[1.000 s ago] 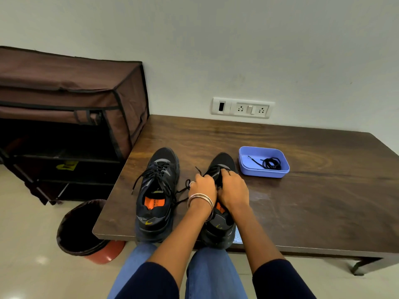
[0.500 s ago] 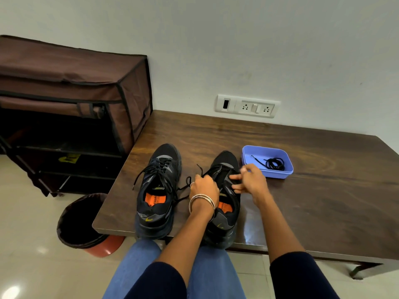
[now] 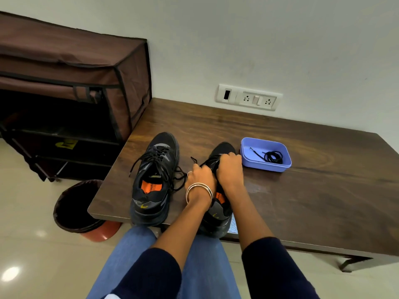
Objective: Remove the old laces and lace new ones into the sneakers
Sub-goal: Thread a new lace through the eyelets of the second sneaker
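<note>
Two black sneakers with orange insoles stand on the brown wooden table point(image 3: 302, 190), heels toward me. The left sneaker point(image 3: 154, 180) is laced, its black lace ends hanging loose. Over the right sneaker point(image 3: 218, 203) both hands work at the lacing. My left hand point(image 3: 199, 176), with bangles on the wrist, pinches a black lace point(image 3: 194, 160) whose end sticks up. My right hand point(image 3: 230, 169) curls over the sneaker's upper lacing, fingers bent onto the lace there. A coiled black lace point(image 3: 273, 157) lies in a blue tray point(image 3: 248, 152) to the right.
A brown fabric shoe rack point(image 3: 71, 87) stands left of the table. A dark bin point(image 3: 75, 203) sits on the tiled floor by the table's near-left corner. A white socket panel point(image 3: 248, 98) is on the wall behind.
My right hand, out to the right of the sneaker half a second ago, has come back onto its lacing. My left hand stays on the lace. The view has shifted slightly.
</note>
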Available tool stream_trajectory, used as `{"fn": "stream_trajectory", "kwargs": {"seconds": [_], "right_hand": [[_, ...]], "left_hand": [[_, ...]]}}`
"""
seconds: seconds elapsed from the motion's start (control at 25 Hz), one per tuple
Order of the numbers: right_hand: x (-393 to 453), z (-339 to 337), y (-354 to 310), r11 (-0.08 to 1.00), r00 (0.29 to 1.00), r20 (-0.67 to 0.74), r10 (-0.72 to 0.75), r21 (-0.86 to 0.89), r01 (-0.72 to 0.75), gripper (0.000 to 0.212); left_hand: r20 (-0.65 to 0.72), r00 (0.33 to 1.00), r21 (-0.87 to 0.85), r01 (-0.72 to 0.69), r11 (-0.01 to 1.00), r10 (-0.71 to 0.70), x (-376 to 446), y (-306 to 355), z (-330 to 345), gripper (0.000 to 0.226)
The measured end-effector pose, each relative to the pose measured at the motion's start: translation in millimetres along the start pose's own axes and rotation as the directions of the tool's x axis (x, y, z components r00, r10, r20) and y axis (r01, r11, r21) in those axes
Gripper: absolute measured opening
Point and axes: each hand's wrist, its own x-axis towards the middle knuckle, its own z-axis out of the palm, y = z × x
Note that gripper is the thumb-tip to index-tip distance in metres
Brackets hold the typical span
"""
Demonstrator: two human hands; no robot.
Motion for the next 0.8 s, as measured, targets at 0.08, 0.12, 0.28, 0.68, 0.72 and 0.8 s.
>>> {"fn": "stream_trajectory", "kwargs": {"seconds": [0.08,0.12,0.28,0.68,0.72,0.8], "right_hand": [[-2,6,0,0.998,0.996,-0.059,0.065,0.015,-0.064,0.022],[-2,8,1,0.997,0.994,-0.080,0.068,0.029,-0.066,0.023],[-10,-3,14,0.887,0.978,-0.127,0.166,0.452,-0.092,0.014],[-27,-38,28,0.634,0.729,-0.269,0.630,0.720,-0.282,0.033],[-20,-36,21,0.761,0.829,-0.316,0.461,0.622,-0.186,0.032],[-9,-22,9,0.931,0.962,-0.225,0.153,0.358,-0.065,0.025]], "left_hand": [[0.006,1.000,-0.004,0.001,1.000,-0.001,0,0,-1,0.032],[0.005,1.000,-0.018,0.013,1.000,-0.013,0,0,0,0.033],[0.004,0.999,-0.050,0.037,0.998,-0.037,-3,-1,2,0.031],[-0.024,0.999,-0.050,0.030,0.998,-0.031,-3,1,4,0.038],[-0.026,0.999,-0.050,0.027,0.998,-0.029,-3,1,4,0.036],[-0.029,0.999,-0.042,0.028,0.999,-0.029,-4,1,4,0.032]]}}
